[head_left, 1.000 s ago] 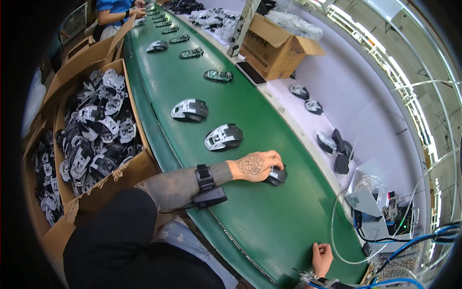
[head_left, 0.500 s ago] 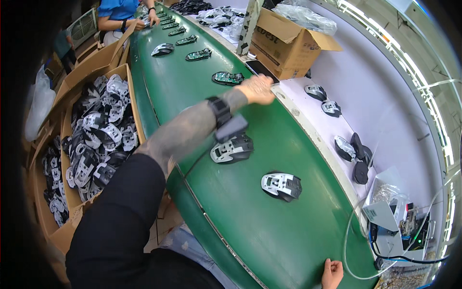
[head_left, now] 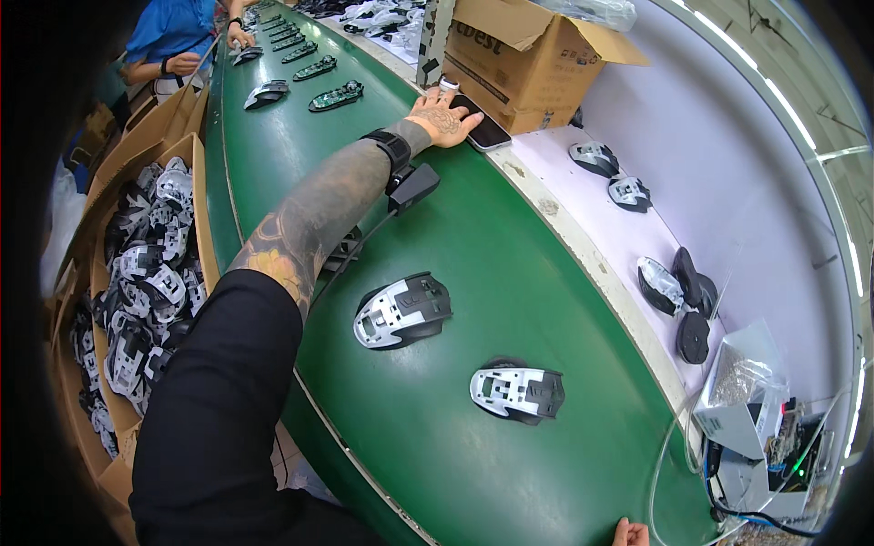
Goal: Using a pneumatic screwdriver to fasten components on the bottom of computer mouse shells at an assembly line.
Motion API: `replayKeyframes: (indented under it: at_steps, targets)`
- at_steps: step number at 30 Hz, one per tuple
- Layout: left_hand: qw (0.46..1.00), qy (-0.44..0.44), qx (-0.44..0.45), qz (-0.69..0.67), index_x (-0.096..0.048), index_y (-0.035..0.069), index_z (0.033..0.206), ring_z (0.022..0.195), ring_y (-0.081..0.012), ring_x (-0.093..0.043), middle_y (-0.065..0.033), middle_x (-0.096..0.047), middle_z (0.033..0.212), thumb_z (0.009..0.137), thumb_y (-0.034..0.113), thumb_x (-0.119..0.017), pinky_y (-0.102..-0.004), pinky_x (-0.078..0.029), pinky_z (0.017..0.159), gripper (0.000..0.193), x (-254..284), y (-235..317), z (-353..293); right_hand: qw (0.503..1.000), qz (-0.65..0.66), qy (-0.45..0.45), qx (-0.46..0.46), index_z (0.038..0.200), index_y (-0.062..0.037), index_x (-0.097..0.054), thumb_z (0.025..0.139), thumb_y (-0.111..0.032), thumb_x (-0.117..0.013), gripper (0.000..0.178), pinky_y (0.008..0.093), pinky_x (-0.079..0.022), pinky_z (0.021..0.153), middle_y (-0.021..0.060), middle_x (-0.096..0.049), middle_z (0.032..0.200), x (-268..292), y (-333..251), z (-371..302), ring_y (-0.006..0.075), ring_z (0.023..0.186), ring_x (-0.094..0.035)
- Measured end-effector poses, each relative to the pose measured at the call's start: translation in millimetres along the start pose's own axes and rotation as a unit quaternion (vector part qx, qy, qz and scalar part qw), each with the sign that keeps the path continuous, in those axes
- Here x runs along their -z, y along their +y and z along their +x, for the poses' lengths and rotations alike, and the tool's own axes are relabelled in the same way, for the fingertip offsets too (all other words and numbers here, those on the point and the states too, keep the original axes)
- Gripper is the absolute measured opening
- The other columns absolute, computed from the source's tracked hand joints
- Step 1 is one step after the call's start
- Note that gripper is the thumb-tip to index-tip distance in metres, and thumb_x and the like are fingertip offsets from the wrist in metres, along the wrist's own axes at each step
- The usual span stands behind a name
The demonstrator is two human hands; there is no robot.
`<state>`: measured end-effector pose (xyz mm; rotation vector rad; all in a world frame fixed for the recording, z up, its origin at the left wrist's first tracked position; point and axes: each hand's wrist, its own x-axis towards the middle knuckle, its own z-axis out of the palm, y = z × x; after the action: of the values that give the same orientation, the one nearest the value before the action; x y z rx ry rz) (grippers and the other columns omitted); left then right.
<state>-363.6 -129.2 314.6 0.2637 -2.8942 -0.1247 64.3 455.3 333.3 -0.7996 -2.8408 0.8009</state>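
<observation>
My left hand [head_left: 443,120] reaches across the green work surface [head_left: 455,218], fingers spread at the near end of a dark smartphone [head_left: 490,134]. Its fingertips overlap the phone's edge; the hand grips nothing visible. A small white object [head_left: 448,84] lies by the fingertips. Below my left forearm is a white-and-black computer mouse shell [head_left: 402,311], with a second shell [head_left: 517,391] farther right. Another shell [head_left: 344,247] is partly hidden behind the forearm. Only the thumb tip and a bit of finger of my right hand [head_left: 630,533] show at the lower edge, so its grip is unclear.
Several mouse bases with green circuit boards [head_left: 337,96] line the far surface, near a co-worker's hands [head_left: 238,38]. Cartons of mouse shells [head_left: 150,291] stand left. A cardboard box [head_left: 528,68], mouse parts and a cabled device [head_left: 774,446] occupy the right ledge.
My left hand has gone from a blurred, closed shape near the phone to spread fingers at it. The view has shifted, and a circuit-board base is now behind my arm. My right hand shows less.
</observation>
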Motion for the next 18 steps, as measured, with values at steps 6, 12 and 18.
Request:
replayKeyframes:
  at_steps: [6, 12, 18]
  targets:
    - [0.991, 0.073, -0.096, -0.061, -0.048, 0.013, 0.128, 0.129, -0.0403, -0.03, -0.0232, -0.038, 0.136, 0.093, 0.049, -0.036, -0.0487, -0.025, 0.106, 0.052, 31.3, 23.3, -22.5, 0.999, -0.037, 0.02, -0.006, 0.076, -0.0017, -0.058, 0.086, -0.025, -0.065, 0.026, 0.0242, -0.04, 0.054, 0.0013, -0.053, 0.061, 1.7, -0.5, -1.7, 0.0081, 0.057, -0.045]
    - [0.848, 0.062, -0.51, -0.129, -0.057, 0.001, 0.1, 0.099, -0.0412, -0.051, -0.0247, -0.052, 0.104, 0.08, 0.036, -0.063, -0.0459, -0.045, 0.083, 0.041, 69.2, 89.7, -179.5, 1.0, -0.001, 0.02, 0.013, 0.075, -0.0021, -0.058, 0.086, -0.027, -0.065, 0.028, 0.0247, -0.039, 0.052, 0.0017, -0.053, 0.06, 0.2, 8.1, 0.0, 0.009, 0.056, -0.044]
    - [0.87, -0.1, -0.447, -0.181, -0.029, 0.004, 0.138, 0.12, -0.0452, -0.04, -0.0263, -0.035, 0.134, 0.079, 0.042, -0.061, -0.0515, -0.036, 0.098, 0.077, 67.6, 148.0, -308.4, 0.999, -0.018, 0.024, 0.014, 0.075, -0.0015, -0.057, 0.085, -0.027, -0.065, 0.029, 0.0255, -0.039, 0.053, 0.0022, -0.052, 0.061, 2.7, -3.3, -4.3, 0.01, 0.057, -0.044]
